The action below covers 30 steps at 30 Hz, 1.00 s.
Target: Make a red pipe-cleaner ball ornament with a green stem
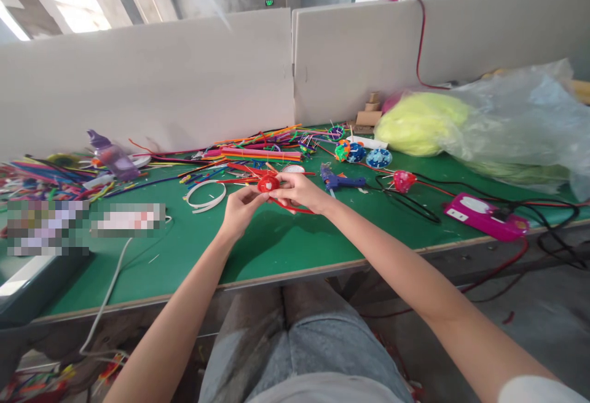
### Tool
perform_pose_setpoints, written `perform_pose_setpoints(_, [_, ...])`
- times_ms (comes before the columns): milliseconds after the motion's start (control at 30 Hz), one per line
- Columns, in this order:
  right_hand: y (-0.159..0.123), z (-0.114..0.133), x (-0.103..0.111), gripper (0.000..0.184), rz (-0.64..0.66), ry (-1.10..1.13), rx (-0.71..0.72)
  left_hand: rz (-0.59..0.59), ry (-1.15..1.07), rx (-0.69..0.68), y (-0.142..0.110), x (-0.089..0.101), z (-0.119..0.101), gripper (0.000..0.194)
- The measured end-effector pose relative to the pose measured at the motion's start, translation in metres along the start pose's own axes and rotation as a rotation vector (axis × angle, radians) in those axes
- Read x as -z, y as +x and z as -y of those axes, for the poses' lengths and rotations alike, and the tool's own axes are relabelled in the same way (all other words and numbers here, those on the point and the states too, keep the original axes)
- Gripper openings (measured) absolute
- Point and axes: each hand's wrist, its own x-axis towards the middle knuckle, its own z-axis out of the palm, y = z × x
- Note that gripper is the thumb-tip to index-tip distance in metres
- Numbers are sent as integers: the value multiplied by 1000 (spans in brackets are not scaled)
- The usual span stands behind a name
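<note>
Above the green table, my left hand (pixel 241 208) and my right hand (pixel 302 193) meet at a small red round craft piece (pixel 267 183) with a pale spot on its front. Fingers of both hands pinch its edges. Red pipe cleaners (pixel 242 171) lie just behind it, and a red strand runs below my right fingers; whether it joins the piece I cannot tell. A blue glue gun (pixel 343 180) rests to the right of my right hand. On the left, a white band curled in a loop (pixel 206 196) lies near my left hand.
Bundled coloured pipe cleaners (pixel 262 155) spread along the back. Decorated balls (pixel 378 157) and a red one (pixel 404 180) sit right. A magenta power strip (pixel 485 215) trails black cables. Plastic bags (pixel 507 126) fill the back right; a purple bottle (pixel 113 156) stands left.
</note>
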Motion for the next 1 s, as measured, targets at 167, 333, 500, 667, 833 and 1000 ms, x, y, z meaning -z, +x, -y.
perform_pose_setpoints(167, [1,-3,0,26,5,11,3,4,-23,-12,0,0,0,27])
perform_pose_setpoints(333, [0,-4,-1,28,2,29,3,-29,-9,-33,0,1,1,25])
perform_pose_setpoints(500, [1,-4,0,27,-6,21,7,-58,33,-27,0,0,1,27])
perform_pose_setpoints(667, [0,-4,0,26,-9,8,12,-67,42,-46,-1,0,0,26])
perform_pose_setpoints(833, [0,-3,0,26,-2,-3,20,-119,36,-64,-1,0,0,27])
perform_pose_setpoints(1000, [-1,-2,0,27,-7,-20,-3,-90,-9,-9,0,1,2,30])
